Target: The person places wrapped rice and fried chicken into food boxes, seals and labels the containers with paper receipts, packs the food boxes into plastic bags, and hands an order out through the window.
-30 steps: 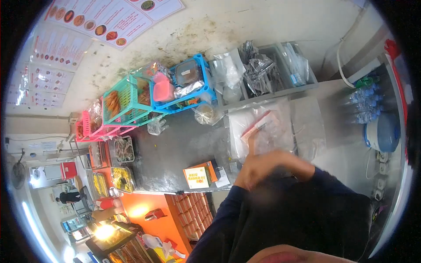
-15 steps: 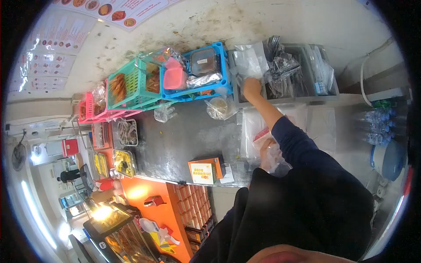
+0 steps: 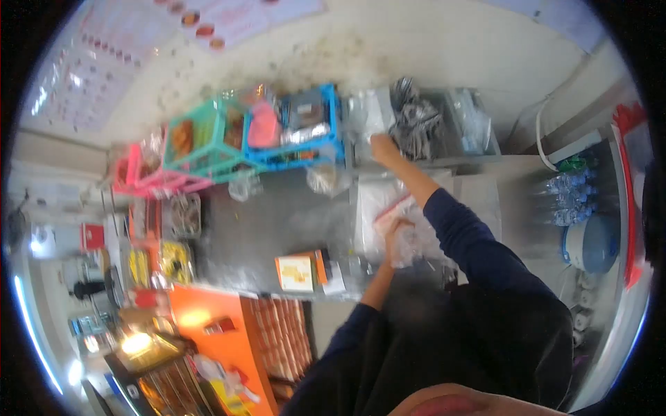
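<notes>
My left hand [image 3: 397, 234] is closed on a crumpled clear plastic bag [image 3: 409, 246], over the flat clear plastic sheets [image 3: 371, 218] on the counter. Beside its fingers lies a red-edged packet [image 3: 394, 209]. Higher up, my right hand [image 3: 383, 149] reaches into the left compartment of the grey bin [image 3: 451, 163], at the clear plastic bags [image 3: 370, 111]. Blur and the downward angle hide its fingertips. Black plastic bags [image 3: 417, 125] fill the neighbouring compartment.
Blue [image 3: 338, 132], green [image 3: 216, 142] and pink baskets [image 3: 132, 170] line the wall. A yellow-white box [image 3: 296, 273] sits at the counter's front edge. Food trays [image 3: 175, 262] stand left; several bottles [image 3: 570, 197] and a blue-white container [image 3: 590, 246] stand right. A person [image 3: 87, 288] is far left.
One second ago my hands were together over the sheets. My right hand has since moved up to the grey bin and stays there; my left hand keeps the clear bag. The view has shifted.
</notes>
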The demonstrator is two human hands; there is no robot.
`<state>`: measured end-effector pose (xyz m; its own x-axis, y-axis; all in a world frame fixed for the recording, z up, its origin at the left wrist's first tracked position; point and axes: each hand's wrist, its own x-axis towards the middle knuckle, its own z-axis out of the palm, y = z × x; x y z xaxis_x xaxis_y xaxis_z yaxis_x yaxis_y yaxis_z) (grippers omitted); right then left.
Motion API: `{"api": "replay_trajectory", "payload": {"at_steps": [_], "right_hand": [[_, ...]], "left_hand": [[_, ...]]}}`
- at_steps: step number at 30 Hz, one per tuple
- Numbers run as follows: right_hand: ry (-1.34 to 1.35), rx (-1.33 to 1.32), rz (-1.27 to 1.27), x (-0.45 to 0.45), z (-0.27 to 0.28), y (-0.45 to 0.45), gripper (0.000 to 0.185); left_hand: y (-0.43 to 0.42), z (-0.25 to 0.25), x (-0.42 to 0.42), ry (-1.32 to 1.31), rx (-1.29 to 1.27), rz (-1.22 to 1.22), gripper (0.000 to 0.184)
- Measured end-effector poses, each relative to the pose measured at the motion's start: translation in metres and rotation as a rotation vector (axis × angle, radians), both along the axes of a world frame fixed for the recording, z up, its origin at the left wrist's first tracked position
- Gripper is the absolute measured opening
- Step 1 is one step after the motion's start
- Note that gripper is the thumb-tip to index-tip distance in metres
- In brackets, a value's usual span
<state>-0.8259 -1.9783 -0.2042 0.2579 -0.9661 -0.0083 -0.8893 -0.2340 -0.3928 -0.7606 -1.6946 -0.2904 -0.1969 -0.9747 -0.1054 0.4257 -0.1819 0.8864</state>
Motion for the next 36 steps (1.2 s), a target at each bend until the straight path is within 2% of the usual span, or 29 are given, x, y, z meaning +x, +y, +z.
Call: {"api": "replay_trajectory", "payload": {"at_steps": [1, 2, 3, 4, 5, 7, 8, 9, 10, 12, 14, 15, 17, 18, 19, 20, 21, 22, 24, 28, 30, 31, 34, 35, 36], "right_hand": [[-0.033, -0.19, 0.063, 0.006, -0.047, -0.013, 0.014], [-0.032, -0.28, 0.07, 0.01, -0.041, -0.004, 0.016], [0.033, -0.288, 0.033, 0.017, -0.03, 0.005, 0.016], [0.115, -0.278, 0.023, 0.027, -0.045, 0.002, 0.015], [-0.044, -0.257, -0.176, 0.037, -0.048, 0.001, 0.015], [0.116, -0.086, -0.414, 0.061, -0.05, -0.007, 0.017], [0.088, 0.136, -0.427, 0.064, -0.044, -0.017, 0.02], [0.004, 0.197, -0.457, 0.074, -0.067, -0.038, 0.025], [-0.06, 0.161, -0.542, 0.071, -0.029, -0.018, 0.015], [-0.115, 0.208, -0.652, 0.077, -0.023, -0.026, 0.013], [-0.015, 0.027, -0.285, 0.058, -0.025, -0.029, 0.012], [-0.006, 0.025, -0.307, 0.046, -0.026, -0.02, 0.012], [-0.077, -0.298, -0.045, 0.017, -0.008, 0.008, 0.009], [-0.024, -0.27, -0.039, 0.017, -0.015, 0.004, 0.01], [0.025, -0.244, -0.025, 0.037, -0.06, -0.021, 0.012], [-0.047, -0.193, -0.129, 0.067, -0.136, -0.058, 0.007], [0.036, -0.109, -0.151, 0.052, -0.065, -0.014, 0.012], [0.022, -0.121, -0.138, 0.052, -0.047, -0.006, 0.012], [0.132, 0.106, -0.256, 0.065, -0.048, -0.008, 0.011], [0.101, 0.074, -0.453, 0.08, -0.07, -0.024, 0.011], [-0.046, 0.103, -0.369, 0.059, -0.019, 0.001, 0.01], [-0.134, 0.077, -0.407, 0.046, 0.016, 0.022, 0.011], [-0.238, 0.173, -0.402, 0.043, -0.008, -0.002, 0.013], [-0.331, 0.053, -0.393, 0.027, 0.021, 0.024, 0.009], [-0.333, 0.042, -0.411, 0.022, 0.018, 0.022, 0.009]], "left_hand": [[-0.003, -0.025, -0.001, 0.208, 0.052, -0.023, 0.026], [-0.025, -0.038, -0.003, 0.412, 0.114, -0.086, 0.032], [-0.026, -0.04, -0.006, 0.378, 0.13, -0.104, 0.032], [-0.03, -0.037, -0.003, 0.282, 0.127, -0.106, 0.032], [-0.035, -0.036, 0.004, 0.18, 0.119, -0.124, 0.033], [-0.05, -0.023, 0.018, -0.026, 0.082, -0.162, 0.033], [-0.059, -0.014, 0.025, -0.119, 0.059, -0.181, 0.033], [-0.066, -0.007, 0.03, -0.199, 0.04, -0.188, 0.034], [-0.072, -0.002, 0.033, -0.278, 0.022, -0.192, 0.034], [-0.078, 0.008, 0.04, -0.387, -0.001, -0.189, 0.035], [-0.082, 0.017, 0.04, -0.467, 0.0, -0.182, 0.035], [-0.082, 0.02, 0.038, -0.491, -0.002, -0.189, 0.035], [-0.089, 0.03, 0.037, -0.535, -0.023, -0.21, 0.036], [-0.091, 0.028, 0.036, -0.545, -0.035, -0.218, 0.036], [-0.094, 0.033, 0.039, -0.579, -0.04, -0.216, 0.036], [-0.096, 0.037, 0.038, -0.599, -0.043, -0.219, 0.037], [-0.095, 0.036, 0.043, -0.622, -0.046, -0.223, 0.037], [-0.095, 0.037, 0.046, -0.643, -0.047, -0.221, 0.037], [-0.096, 0.04, 0.05, -0.677, -0.051, -0.22, 0.038], [-0.097, 0.044, 0.052, -0.732, -0.056, -0.234, 0.039], [-0.097, 0.046, 0.05, -0.754, -0.065, -0.237, 0.039], [-0.097, 0.048, 0.049, -0.761, -0.07, -0.243, 0.04], [-0.096, 0.052, 0.045, -0.791, -0.096, -0.267, 0.041], [-0.096, 0.054, 0.045, -0.801, -0.108, -0.278, 0.041], [-0.096, 0.056, 0.044, -0.812, -0.119, -0.285, 0.041]]}}
